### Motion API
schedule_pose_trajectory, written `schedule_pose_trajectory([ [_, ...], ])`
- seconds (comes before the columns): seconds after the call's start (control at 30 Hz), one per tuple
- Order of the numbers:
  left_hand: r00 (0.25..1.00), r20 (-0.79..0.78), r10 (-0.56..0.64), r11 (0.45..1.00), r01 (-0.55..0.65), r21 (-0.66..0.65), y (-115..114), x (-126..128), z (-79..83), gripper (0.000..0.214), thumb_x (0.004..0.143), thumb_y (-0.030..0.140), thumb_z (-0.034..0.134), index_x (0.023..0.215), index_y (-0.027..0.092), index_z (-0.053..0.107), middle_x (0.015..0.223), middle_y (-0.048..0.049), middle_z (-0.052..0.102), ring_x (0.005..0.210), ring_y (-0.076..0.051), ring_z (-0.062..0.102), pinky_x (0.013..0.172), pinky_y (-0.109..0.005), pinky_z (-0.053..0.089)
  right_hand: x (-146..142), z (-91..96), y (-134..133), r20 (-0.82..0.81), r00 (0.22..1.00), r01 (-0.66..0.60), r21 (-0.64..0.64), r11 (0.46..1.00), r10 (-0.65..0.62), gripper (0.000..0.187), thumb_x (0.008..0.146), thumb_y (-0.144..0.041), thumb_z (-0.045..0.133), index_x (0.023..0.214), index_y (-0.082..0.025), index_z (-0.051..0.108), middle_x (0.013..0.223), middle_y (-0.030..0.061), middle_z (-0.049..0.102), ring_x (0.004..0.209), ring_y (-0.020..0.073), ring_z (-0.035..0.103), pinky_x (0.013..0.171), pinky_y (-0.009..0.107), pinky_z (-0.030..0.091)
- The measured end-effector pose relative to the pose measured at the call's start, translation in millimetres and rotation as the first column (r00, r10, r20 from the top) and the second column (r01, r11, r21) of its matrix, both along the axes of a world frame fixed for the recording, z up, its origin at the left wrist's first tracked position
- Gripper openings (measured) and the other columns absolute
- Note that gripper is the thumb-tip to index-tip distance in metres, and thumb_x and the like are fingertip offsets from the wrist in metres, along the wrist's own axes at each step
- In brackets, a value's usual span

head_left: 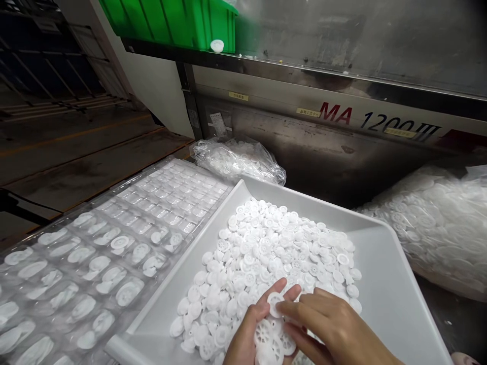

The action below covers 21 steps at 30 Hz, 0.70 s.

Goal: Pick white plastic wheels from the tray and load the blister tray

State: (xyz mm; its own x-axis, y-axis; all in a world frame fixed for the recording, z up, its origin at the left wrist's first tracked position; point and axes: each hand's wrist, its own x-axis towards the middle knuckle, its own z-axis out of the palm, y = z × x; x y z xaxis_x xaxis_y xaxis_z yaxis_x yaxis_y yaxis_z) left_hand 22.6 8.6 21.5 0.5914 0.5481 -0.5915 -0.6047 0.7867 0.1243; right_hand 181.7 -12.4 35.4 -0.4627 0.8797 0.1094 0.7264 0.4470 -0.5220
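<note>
Several small white plastic wheels (266, 337) lie cupped in my left hand (243, 332), its fingers curled around them. My right hand (335, 324) reaches in from the right and pinches one white wheel (274, 305) between thumb and fingers, just over the left palm. Both hands are above the near part of a grey scoop-shaped tray (384, 284), which holds a heap of the same white wheels (262, 248). To the left lies a clear compartment tray (125, 223); its near cells contain white wheels, while the far cells show none that I can make out.
A clear bag of white parts (239, 157) lies behind the trays, and a larger filled bag (445, 228) stands at right. Beyond is a machine (266, 132) with a ledge bearing a green bin (178, 23) and a single white part (216, 46).
</note>
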Motion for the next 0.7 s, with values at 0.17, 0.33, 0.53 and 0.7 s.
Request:
schedule_pose_trajectory([
  [0.17,1.0,-0.007,0.006,1.0,-0.006,0.022,1.8,-1.0,-12.2,0.029,0.08,0.019,0.052,0.102,0.023,0.069,0.113,-0.0042,0.07,0.105,-0.023,0.063,0.093,-0.036,0.045,3.5,12.8,-0.4,0.027,0.963,0.26,-0.353,0.899,-0.268,0.019,0.09,-0.035,0.051,0.109,-0.034,0.048,0.069,-0.0061,0.054,0.058,0.0151,0.054,0.055,0.026,0.039],
  [0.33,1.0,-0.01,0.019,0.996,-0.018,0.083,0.0,0.1,-14.1,0.029,0.079,0.02,0.054,0.104,0.026,0.069,0.12,-0.0019,0.067,0.115,-0.022,0.057,0.09,-0.033,0.047,1.7,10.3,2.9,-0.006,0.933,0.309,-0.493,0.813,-0.359,0.011,0.087,-0.038,0.051,0.088,-0.028,0.052,0.067,-0.0037,0.049,0.062,0.0168,0.051,0.058,0.027,0.034],
  [0.53,0.999,-0.017,-0.032,0.993,0.033,0.113,-1.0,-1.5,-9.9,0.026,0.08,0.024,0.06,0.104,0.027,0.068,0.116,-0.0011,0.069,0.112,-0.021,0.059,0.094,-0.032,0.044,6.6,16.1,13.4,-0.165,0.868,0.281,-0.613,0.738,-0.468,0.018,0.09,-0.041,0.047,0.084,-0.025,0.053,0.059,-0.0075,0.03,0.055,0.0124,0.033,0.053,0.024,0.028],
  [0.7,0.995,-0.044,-0.094,0.984,0.099,0.148,-5.9,-1.3,-13.3,0.035,0.075,0.027,0.068,0.109,0.02,0.066,0.119,-0.0091,0.067,0.115,-0.026,0.058,0.096,-0.037,0.043,8.0,15.5,16.2,-0.184,0.812,0.3,-0.682,0.667,-0.554,0.025,0.089,-0.044,0.048,0.081,-0.022,0.055,0.061,-0.0065,0.033,0.058,0.0124,0.035,0.055,0.024,0.031],
])
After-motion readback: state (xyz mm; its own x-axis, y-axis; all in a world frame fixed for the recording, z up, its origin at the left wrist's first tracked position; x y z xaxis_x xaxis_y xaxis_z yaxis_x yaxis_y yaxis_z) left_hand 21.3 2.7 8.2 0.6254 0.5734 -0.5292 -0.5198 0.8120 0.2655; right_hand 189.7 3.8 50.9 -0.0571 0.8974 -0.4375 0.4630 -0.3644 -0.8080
